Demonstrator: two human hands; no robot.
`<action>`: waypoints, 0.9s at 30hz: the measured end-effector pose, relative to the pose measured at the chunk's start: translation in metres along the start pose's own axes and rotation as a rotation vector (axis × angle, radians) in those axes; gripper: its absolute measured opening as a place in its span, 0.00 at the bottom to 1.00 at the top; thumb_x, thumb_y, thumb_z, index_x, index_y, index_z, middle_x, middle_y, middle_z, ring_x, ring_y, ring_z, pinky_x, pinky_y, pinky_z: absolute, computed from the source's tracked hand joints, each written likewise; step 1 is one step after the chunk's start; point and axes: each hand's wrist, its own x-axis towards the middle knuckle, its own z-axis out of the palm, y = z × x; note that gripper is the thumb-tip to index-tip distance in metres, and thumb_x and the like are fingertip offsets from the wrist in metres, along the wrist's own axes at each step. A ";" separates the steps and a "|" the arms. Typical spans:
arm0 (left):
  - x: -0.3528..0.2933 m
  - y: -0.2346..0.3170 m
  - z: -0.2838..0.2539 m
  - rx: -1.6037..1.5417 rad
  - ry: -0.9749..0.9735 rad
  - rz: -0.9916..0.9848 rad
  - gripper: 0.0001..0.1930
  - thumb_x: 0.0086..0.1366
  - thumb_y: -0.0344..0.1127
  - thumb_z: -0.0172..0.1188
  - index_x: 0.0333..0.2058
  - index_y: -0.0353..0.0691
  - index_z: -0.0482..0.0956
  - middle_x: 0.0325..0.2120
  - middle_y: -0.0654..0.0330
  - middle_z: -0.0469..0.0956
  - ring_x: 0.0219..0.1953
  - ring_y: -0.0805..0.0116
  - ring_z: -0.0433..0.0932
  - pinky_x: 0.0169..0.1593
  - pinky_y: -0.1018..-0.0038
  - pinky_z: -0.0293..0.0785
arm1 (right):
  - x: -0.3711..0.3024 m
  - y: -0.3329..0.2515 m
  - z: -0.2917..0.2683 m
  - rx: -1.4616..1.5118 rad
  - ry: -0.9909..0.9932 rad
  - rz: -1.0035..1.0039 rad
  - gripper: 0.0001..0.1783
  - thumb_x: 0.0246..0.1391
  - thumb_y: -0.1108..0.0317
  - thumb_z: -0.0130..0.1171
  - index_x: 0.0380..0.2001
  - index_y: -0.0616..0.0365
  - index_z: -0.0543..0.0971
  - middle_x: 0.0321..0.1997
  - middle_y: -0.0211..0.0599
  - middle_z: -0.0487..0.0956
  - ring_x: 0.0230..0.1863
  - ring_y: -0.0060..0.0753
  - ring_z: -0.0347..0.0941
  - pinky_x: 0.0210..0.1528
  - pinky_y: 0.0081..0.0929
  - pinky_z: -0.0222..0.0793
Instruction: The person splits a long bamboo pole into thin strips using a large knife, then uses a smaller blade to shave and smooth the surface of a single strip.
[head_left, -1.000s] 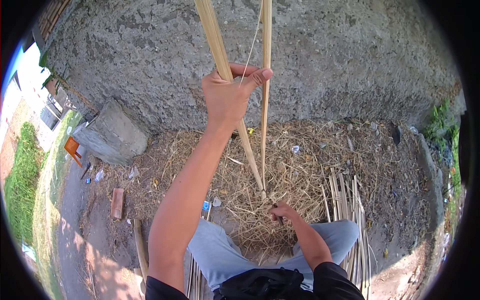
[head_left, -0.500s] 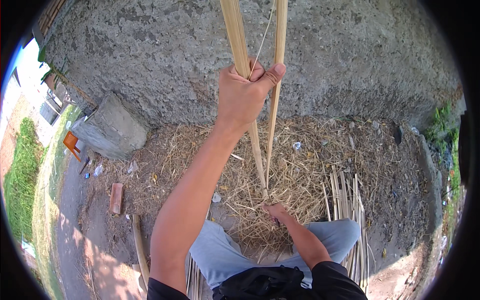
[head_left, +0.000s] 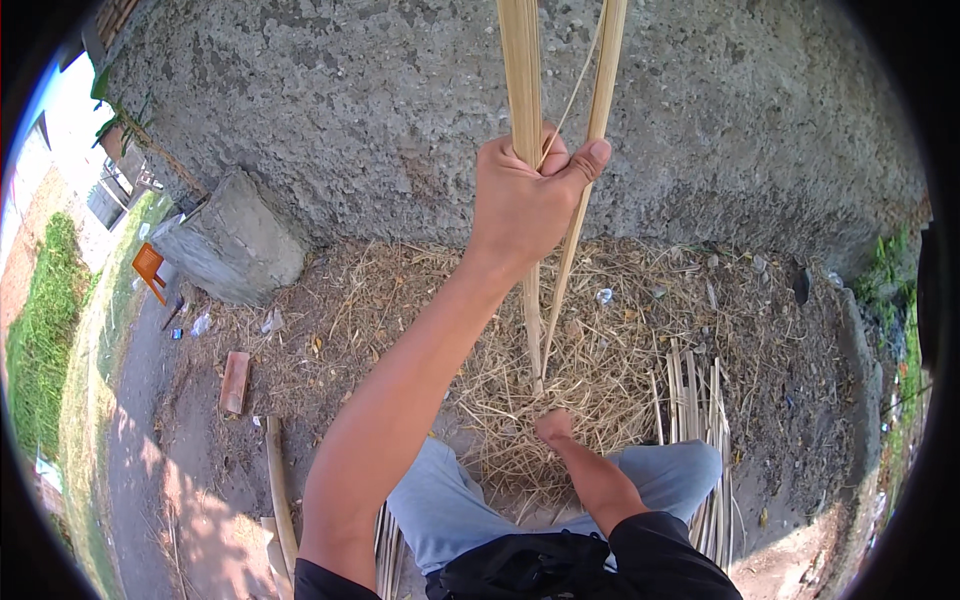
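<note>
My left hand (head_left: 530,200) is raised in front of the wall, its fingers wrapped round a long pale bamboo strip (head_left: 520,80) split lengthwise. The strip's two halves spread apart toward the top and come together near the ground; the right half (head_left: 605,70) passes by my thumb. A thin fibre (head_left: 572,105) runs between them. Low over the straw-like shavings, my right hand (head_left: 554,425) is closed just below the strip's lower end. Whatever it grips is hidden by the hand now.
Bamboo shavings (head_left: 500,450) cover the ground between my knees. Cut strips (head_left: 700,400) lie beside my right leg, others beside my left. A rough grey wall (head_left: 700,130) stands ahead. Leftward are a concrete block (head_left: 235,245), a brick (head_left: 235,382), a pole (head_left: 278,480) and an orange chair (head_left: 148,265).
My left hand and the split strip have shifted right and slightly down in view. My right hand sits a little lower, apart from the strip's end; the dark tool seen in it earlier no longer shows.
</note>
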 end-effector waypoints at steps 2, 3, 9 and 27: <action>0.001 0.005 0.014 0.009 -0.014 0.015 0.31 0.62 0.40 0.70 0.13 0.49 0.52 0.09 0.74 0.55 0.15 0.83 0.53 0.23 0.79 0.65 | -0.006 0.000 -0.017 0.034 -0.018 0.020 0.15 0.44 0.67 0.61 0.30 0.70 0.83 0.34 0.61 0.82 0.42 0.55 0.81 0.45 0.40 0.78; 0.000 0.009 0.013 0.011 -0.032 -0.008 0.31 0.62 0.40 0.69 0.13 0.49 0.52 0.09 0.74 0.55 0.15 0.83 0.53 0.22 0.79 0.64 | -0.007 0.001 -0.023 0.051 -0.039 0.039 0.15 0.44 0.67 0.61 0.30 0.71 0.83 0.35 0.61 0.82 0.42 0.56 0.81 0.46 0.40 0.77; -0.001 0.010 0.015 -0.020 -0.060 -0.053 0.31 0.62 0.42 0.70 0.13 0.49 0.53 0.09 0.73 0.56 0.15 0.83 0.54 0.20 0.79 0.57 | -0.011 -0.004 -0.040 0.018 -0.128 0.052 0.18 0.46 0.66 0.62 0.36 0.71 0.83 0.44 0.61 0.81 0.48 0.56 0.79 0.51 0.43 0.76; 0.012 -0.003 0.044 -0.129 -0.152 -0.052 0.28 0.63 0.35 0.68 0.15 0.49 0.54 0.10 0.72 0.57 0.16 0.83 0.55 0.20 0.78 0.58 | -0.005 0.002 -0.063 -0.077 -0.023 0.081 0.19 0.46 0.63 0.62 0.35 0.71 0.82 0.43 0.59 0.82 0.49 0.54 0.80 0.50 0.42 0.76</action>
